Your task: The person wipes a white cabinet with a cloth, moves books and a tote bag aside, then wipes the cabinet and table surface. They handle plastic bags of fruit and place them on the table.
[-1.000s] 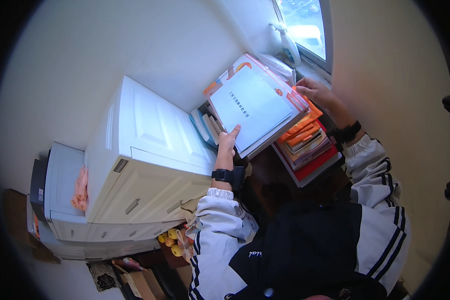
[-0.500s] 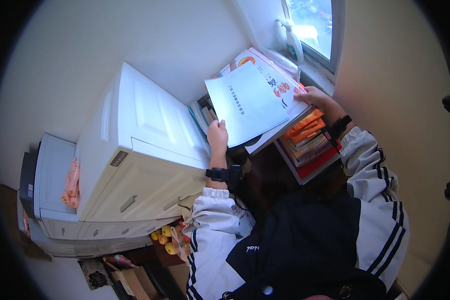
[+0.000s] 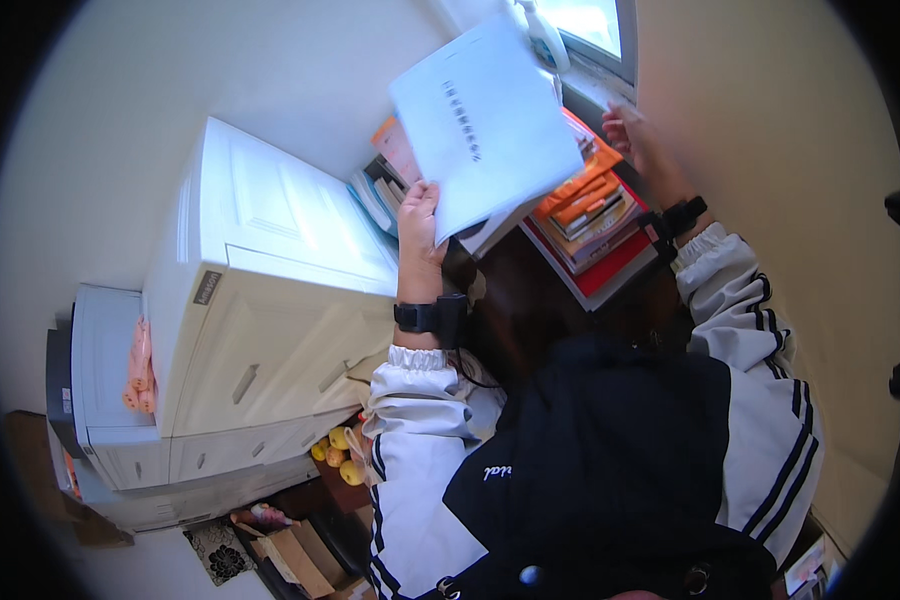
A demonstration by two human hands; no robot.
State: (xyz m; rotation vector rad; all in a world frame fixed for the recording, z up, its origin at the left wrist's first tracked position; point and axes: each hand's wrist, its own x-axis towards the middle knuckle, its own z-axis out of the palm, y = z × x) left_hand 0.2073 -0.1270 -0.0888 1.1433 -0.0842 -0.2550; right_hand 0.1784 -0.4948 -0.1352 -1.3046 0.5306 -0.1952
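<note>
A white paper-covered booklet point(image 3: 490, 125) with a line of dark print is held up by its lower left edge. My left hand point(image 3: 420, 215) is closed on that edge, thumb on top. To the right, my right hand point(image 3: 638, 145) is raised with its fingers apart and nothing in it. Below it lies a pile of books and orange packets point(image 3: 585, 195) on a red folder point(image 3: 610, 268). The booklet hides most of the books beneath it; the edge of a pale book shows under its lower right side.
A white cabinet point(image 3: 290, 220) stands at the left, with upright books point(image 3: 372, 195) beside it. A spray bottle point(image 3: 544, 40) is on the window sill at the back. The dark tabletop point(image 3: 515, 285) lies between my arms. Yellow fruit point(image 3: 340, 450) sits low at the left.
My left hand has raised the white booklet up and away from the books. My right hand has let go of the large printed book's edge and opened.
</note>
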